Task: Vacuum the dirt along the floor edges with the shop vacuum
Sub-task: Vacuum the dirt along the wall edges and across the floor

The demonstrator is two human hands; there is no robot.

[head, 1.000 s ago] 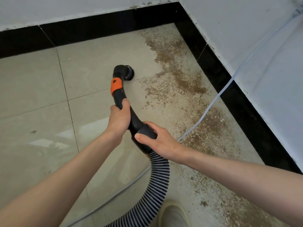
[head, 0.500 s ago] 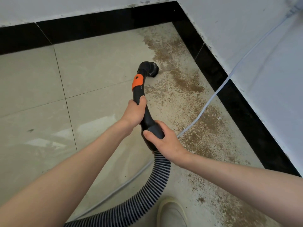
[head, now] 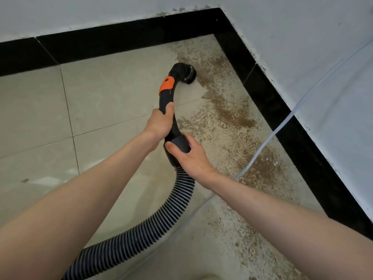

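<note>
Vacuum wand [head: 169, 110]: black, curved, rigid plastic with an orange collar [head: 166, 85]; held near the frame centre. Brush head [head: 186, 74] is set on the floor just above centre, at the left margin of the dirt [head: 232, 116].

Left hand [head: 159, 123] is wrapped round the wand's mid-section, thumb laid up along the tube. Right hand [head: 190, 156] is closed round the wider cuff where the ribbed hose [head: 161, 217] joins. Both are held firmly.

Handling, as judged: the wand is taken to be light and stiff, so it can be steered precisely from the two present holds. The hose is flexible and springy; some drag and twist at the cuff is likely, which the rear hold is well placed to resist. Smooth plastic may slip if gripped loosely.

Surface: pale glossy floor tiles [head: 101, 93] with thin grout lines. Brown gritty dirt is spread in a band from the upper-centre corner down the right side, denser near the black baseboard [head: 268, 98]. Left tiles look mostly clean.

Room: an inside corner of white walls [head: 302, 37], scuffed above the baseboard. A pale cord [head: 268, 138] is draped from the right wall onto the dirty strip; snagging is possible there. The vacuum body is not in view.
</note>
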